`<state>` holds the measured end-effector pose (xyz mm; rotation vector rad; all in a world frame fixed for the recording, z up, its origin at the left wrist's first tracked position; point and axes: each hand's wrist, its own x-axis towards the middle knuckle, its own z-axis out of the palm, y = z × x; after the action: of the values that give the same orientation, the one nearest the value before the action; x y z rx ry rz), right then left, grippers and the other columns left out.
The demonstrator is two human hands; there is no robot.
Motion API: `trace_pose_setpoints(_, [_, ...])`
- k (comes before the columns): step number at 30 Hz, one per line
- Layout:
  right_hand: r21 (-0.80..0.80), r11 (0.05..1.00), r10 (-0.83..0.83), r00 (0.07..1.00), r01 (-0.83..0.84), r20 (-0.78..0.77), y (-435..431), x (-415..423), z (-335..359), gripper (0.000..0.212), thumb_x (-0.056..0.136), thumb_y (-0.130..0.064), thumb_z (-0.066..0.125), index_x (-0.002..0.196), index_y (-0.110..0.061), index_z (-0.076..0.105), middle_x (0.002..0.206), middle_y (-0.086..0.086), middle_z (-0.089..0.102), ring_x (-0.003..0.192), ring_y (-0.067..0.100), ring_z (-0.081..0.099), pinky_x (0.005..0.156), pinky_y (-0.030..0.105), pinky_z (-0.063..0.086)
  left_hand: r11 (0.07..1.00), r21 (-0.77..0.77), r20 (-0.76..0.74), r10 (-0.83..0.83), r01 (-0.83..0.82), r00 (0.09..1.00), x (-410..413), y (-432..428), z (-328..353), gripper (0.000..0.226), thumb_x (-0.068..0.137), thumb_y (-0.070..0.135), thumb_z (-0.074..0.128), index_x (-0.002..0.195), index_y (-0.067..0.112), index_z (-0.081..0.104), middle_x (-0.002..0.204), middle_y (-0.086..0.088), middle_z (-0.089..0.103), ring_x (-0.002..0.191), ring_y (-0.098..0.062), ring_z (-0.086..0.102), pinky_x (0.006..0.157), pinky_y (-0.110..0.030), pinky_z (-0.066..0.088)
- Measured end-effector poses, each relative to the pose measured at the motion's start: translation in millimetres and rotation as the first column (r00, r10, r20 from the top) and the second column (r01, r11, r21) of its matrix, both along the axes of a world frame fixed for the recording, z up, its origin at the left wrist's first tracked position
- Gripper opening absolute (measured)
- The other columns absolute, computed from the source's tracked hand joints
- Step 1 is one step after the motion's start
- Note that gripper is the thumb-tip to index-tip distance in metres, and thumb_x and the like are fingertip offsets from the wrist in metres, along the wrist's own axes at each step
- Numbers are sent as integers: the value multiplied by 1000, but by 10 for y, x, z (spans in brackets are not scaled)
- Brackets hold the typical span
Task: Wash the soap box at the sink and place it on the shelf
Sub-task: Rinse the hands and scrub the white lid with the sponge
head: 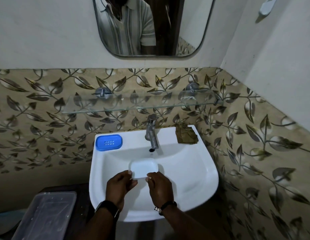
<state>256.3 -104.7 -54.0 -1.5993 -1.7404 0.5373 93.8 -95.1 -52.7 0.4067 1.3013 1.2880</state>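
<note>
Over the basin of the white sink (199,174) I hold a white soap box part (143,167), a shallow tray with rounded corners. My left hand (120,187) grips its near left corner and my right hand (159,187) pinches its near right edge. A blue perforated soap box part (109,142) lies on the sink's back left ledge. The metal tap (152,134) stands at the back middle, with no water visible. A glass shelf (142,103) is mounted on the tiled wall above the tap.
A brown crumpled rag (186,135) lies on the sink's back right ledge. A clear plastic lidded container (47,215) sits on a dark stand at the lower left. A mirror (150,26) hangs above the shelf. The tiled side wall stands close on the right.
</note>
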Motion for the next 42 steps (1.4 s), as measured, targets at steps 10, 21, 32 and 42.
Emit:
trace_pose_setpoints(10, [149, 950, -285, 956, 273, 64, 1010, 898, 333, 21, 89, -6, 65, 109, -3, 72, 112, 15, 71, 106, 33, 66, 95, 35, 49, 993, 5, 73, 120, -120, 990, 79, 7, -110, 16, 90, 5, 69, 101, -6, 71, 101, -25, 71, 85, -36, 66, 72, -33, 64])
trace_pose_setpoints(21, [32, 957, -275, 869, 287, 412, 2048, 1292, 303, 42, 102, -38, 39, 117, -11, 68, 119, 14, 67, 112, 32, 61, 96, 37, 50, 993, 16, 32, 112, -113, 993, 218, -61, -200, 20, 88, 10, 73, 104, -2, 75, 98, -25, 75, 84, -32, 72, 89, -45, 59])
trace_pose_setpoints(32, [-118, 960, -180, 880, 255, 439, 2240, 1428, -13, 44, 97, -27, 52, 137, -8, 54, 146, 16, 47, 138, 34, 40, 117, 43, 31, 991, 5, 18, 134, -134, 991, 340, -62, -296, 18, 86, 9, 74, 101, 0, 76, 94, -24, 76, 79, -30, 72, 76, -35, 62])
trace_pose_setpoints(42, [55, 933, -355, 935, 356, -26, 2188, 1516, 216, 10, 82, 0, 64, 82, -2, 73, 87, 21, 71, 87, 42, 64, 76, 43, 52, 988, 1, -4, 153, -153, 988, 353, -86, -217, 16, 89, 9, 72, 102, 0, 75, 89, -19, 76, 78, -29, 71, 84, -41, 60])
